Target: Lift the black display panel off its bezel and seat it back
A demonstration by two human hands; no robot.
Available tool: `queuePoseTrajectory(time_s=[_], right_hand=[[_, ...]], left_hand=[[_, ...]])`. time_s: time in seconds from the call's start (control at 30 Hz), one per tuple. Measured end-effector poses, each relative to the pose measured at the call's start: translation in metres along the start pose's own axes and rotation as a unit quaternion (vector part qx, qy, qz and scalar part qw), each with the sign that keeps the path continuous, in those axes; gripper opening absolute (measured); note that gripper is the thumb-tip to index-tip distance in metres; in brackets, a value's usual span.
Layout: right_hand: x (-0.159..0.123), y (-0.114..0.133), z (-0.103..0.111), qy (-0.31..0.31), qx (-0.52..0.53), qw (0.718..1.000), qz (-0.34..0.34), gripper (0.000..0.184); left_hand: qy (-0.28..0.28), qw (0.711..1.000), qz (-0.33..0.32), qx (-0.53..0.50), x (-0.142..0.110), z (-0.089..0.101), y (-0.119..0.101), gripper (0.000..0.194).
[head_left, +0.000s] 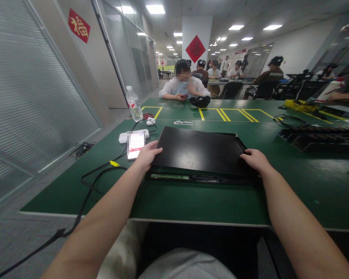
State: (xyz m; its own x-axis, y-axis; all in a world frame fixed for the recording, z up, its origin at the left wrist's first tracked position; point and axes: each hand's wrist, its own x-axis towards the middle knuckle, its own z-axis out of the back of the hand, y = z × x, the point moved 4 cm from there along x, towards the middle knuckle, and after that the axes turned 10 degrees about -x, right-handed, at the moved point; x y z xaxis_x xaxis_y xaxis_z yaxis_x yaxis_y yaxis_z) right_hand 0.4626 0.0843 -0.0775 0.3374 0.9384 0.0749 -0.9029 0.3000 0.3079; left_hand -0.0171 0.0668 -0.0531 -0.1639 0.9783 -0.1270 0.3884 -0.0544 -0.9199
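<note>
A flat black cover panel (200, 149) lies tilted on top of a black device base (197, 178) on the green table (192, 201). The panel's near edge is raised, showing a circuit strip underneath. My left hand (147, 155) grips the panel's near left corner, fingers curled over the edge. At the near right corner my right hand (254, 159) holds the panel the same way.
A phone (135, 145), a white charger box (123, 136), a water bottle (133, 104) and black cables (95, 174) sit left. Another opened device (322, 137) lies right. A seated person (184, 84) faces me across the table, with black headphones (200, 101) nearby; other people sit behind.
</note>
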Motion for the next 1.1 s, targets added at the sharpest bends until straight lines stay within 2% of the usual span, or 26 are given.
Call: queuePoseTrajectory(time_s=[0.23,0.47,0.67,0.8,0.93,1.1], right_hand=[[-0.0039,0.0016,0.0042,0.010,0.038,0.999,-0.036,0.043],[-0.0066,0.0002,0.0053,-0.005,0.091,0.994,-0.061,0.036],[-0.0063,-0.0037,0.0028,-0.012,0.124,0.989,-0.079,0.040],[-0.0072,-0.0048,0.0026,-0.001,0.136,0.986,-0.091,0.043],[-0.0089,-0.0026,0.0045,-0.001,0.135,0.987,-0.089,0.044],[-0.0093,-0.0013,0.0040,-0.007,0.146,0.986,-0.085,0.045]], left_hand=[[-0.009,0.996,-0.012,0.092,0.0053,0.0089,-0.0003,0.058],[-0.036,0.981,-0.034,0.189,-0.0024,0.0041,-0.0027,0.040],[-0.015,0.977,-0.038,0.208,-0.0011,0.0012,0.0006,0.026],[-0.017,0.967,-0.062,0.246,0.0020,0.0029,0.0023,0.021],[-0.026,0.960,-0.069,0.272,0.0025,0.0034,0.0021,0.021],[-0.034,0.963,-0.077,0.255,0.0011,0.0030,0.0008,0.027]])
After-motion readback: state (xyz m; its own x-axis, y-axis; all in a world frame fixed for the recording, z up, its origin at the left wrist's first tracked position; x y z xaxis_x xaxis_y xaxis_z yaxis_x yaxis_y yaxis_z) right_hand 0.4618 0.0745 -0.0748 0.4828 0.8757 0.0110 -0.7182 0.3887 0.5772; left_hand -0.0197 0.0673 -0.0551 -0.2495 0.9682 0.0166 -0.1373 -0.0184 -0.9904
